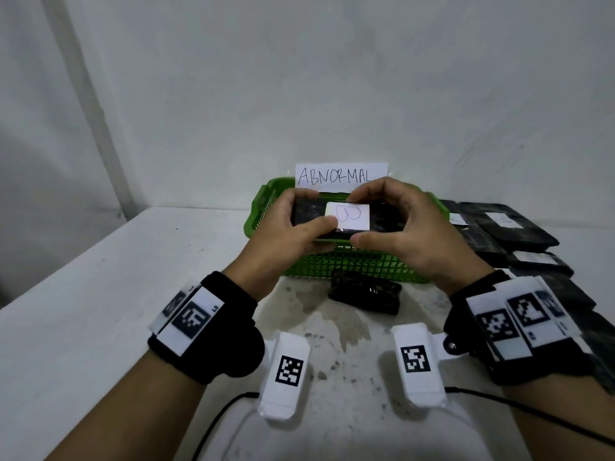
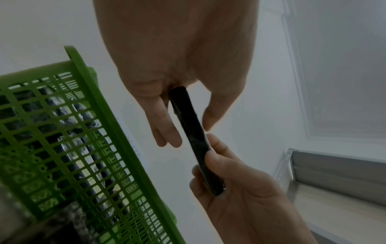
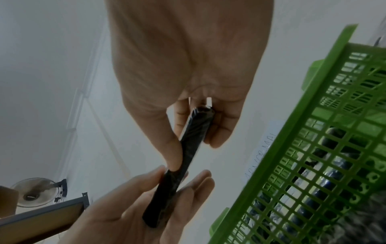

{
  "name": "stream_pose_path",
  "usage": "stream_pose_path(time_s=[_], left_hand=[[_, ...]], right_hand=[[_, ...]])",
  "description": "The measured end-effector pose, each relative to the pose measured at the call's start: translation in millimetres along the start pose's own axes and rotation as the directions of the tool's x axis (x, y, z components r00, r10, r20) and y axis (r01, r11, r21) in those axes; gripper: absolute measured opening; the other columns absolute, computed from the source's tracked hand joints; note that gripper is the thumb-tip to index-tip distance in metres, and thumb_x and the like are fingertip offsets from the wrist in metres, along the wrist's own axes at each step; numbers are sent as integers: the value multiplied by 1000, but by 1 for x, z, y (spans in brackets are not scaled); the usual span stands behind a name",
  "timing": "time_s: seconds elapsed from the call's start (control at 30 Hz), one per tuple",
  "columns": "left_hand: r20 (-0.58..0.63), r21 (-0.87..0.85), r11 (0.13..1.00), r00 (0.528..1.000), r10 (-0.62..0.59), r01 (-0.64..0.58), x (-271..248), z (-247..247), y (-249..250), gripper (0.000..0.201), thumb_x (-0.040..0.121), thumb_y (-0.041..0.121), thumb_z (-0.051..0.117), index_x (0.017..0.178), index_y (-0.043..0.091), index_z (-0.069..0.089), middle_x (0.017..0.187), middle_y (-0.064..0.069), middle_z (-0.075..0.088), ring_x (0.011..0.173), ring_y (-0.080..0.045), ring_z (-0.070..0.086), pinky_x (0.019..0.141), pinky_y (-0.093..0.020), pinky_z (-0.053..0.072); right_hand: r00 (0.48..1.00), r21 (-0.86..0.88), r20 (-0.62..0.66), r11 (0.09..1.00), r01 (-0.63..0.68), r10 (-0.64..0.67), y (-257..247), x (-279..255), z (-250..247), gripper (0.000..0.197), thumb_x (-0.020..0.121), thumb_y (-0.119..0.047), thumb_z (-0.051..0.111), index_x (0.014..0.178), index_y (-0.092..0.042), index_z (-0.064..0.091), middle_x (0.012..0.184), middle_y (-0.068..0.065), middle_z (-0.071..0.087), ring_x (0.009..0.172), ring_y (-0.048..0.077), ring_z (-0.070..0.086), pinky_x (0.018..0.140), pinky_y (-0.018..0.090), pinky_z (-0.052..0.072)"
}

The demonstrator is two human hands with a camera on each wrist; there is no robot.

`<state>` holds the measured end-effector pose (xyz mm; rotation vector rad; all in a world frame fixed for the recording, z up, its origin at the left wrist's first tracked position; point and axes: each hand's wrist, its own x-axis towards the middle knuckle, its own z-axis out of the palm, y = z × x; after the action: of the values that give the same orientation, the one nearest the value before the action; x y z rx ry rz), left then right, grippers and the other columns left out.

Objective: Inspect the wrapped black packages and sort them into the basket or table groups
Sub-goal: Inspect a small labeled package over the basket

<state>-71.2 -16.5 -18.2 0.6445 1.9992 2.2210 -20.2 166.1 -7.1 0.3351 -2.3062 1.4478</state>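
Both hands hold one flat wrapped black package [image 1: 346, 217] upright above the green basket [image 1: 352, 264], its white label facing me. My left hand [image 1: 299, 224] pinches its left end between thumb and fingers; my right hand [image 1: 396, 221] pinches the right end. The wrist views show the package edge-on [image 2: 194, 137] [image 3: 183, 158], with my left hand [image 2: 183, 115] above it in one, my right hand [image 3: 194, 125] above it in the other, and the green basket [image 2: 104, 125] [image 3: 292, 148] beside it. Another black package [image 1: 364, 296] lies on the table in front of the basket.
A paper sign reading ABNORMAL [image 1: 341, 176] stands behind the basket, which holds wrapped packages. Several black packages [image 1: 509, 231] lie grouped on the table at the right. The white table [image 1: 100, 311] meets a wall behind. Cables trail from my wrist units.
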Motion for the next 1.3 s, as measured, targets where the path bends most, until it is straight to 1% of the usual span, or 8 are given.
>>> stream_pose_path(time_s=[0.13, 0.43, 0.7, 0.87, 0.97, 1.1, 1.17, 1.3], left_hand=[[44, -26, 999, 999, 24, -23, -2, -2, 3, 31, 89, -1, 68, 116, 12, 60, 103, -4, 65, 81, -11, 70, 68, -28, 60], [43, 36, 997, 997, 70, -71, -3, -1, -2, 22, 89, 2, 70, 104, 14, 61, 92, 0, 67, 72, -7, 68, 60, -27, 60], [66, 96, 995, 997, -36, 29, -5, 0, 2, 15, 101, 24, 54, 109, 13, 61, 94, -3, 71, 60, -20, 70, 41, -23, 45], [189, -137, 987, 981, -52, 78, -6, -6, 13, 42, 100, 46, 38, 118, 19, 64, 101, -6, 74, 73, -31, 72, 51, -27, 54], [268, -295, 941, 959, -88, 169, -8, -6, 18, 54, 97, 53, 33, 121, 18, 66, 113, -13, 72, 80, -34, 73, 61, -31, 59], [299, -332, 914, 945, -132, 233, -13, 4, 14, 37, 92, 34, 52, 118, 11, 67, 113, -9, 71, 93, -28, 70, 72, -37, 62], [299, -325, 908, 940, -165, 263, -13, 6, 13, 36, 84, 32, 59, 112, 11, 67, 103, -7, 73, 89, -26, 69, 74, -35, 62], [237, -252, 915, 937, -256, 314, -9, 5, 13, 41, 80, 42, 68, 113, 17, 68, 93, -5, 72, 77, -17, 70, 75, -31, 62]], right_hand=[[995, 95, -25, 991, -96, 99, 4, 4, 2, 23, 86, -11, 78, 101, -25, 67, 106, -2, 75, 98, 14, 72, 87, 34, 57], [994, 84, -74, 993, -78, 84, 7, 7, 1, 25, 78, -9, 84, 84, -24, 64, 90, 5, 75, 80, 15, 69, 80, 32, 53], [991, 81, -96, 993, -84, 92, 7, 4, 0, 27, 79, -8, 83, 92, -23, 65, 88, -4, 75, 78, 9, 70, 70, 27, 57], [974, 150, -133, 975, -163, 183, 5, 5, -2, 14, 88, -13, 75, 96, -20, 66, 98, 5, 70, 78, 13, 68, 53, 24, 53], [981, 238, -76, 959, -156, 179, 2, 5, -3, 11, 94, -8, 66, 101, -16, 67, 98, 2, 68, 86, 15, 68, 62, 27, 58], [993, 276, 66, 955, -109, 94, -2, 2, 2, 19, 96, -1, 61, 106, -16, 67, 96, -5, 67, 90, 9, 69, 83, 32, 59], [992, 158, 53, 980, -120, 113, 0, 2, 3, 19, 94, -18, 68, 112, -26, 66, 110, -10, 68, 99, 6, 69, 94, 39, 58], [967, 69, 153, 974, -215, 202, 1, 1, 1, 79, 65, -69, 78, 136, -48, 51, 146, -8, 51, 126, 7, 57, 106, 45, 50]])
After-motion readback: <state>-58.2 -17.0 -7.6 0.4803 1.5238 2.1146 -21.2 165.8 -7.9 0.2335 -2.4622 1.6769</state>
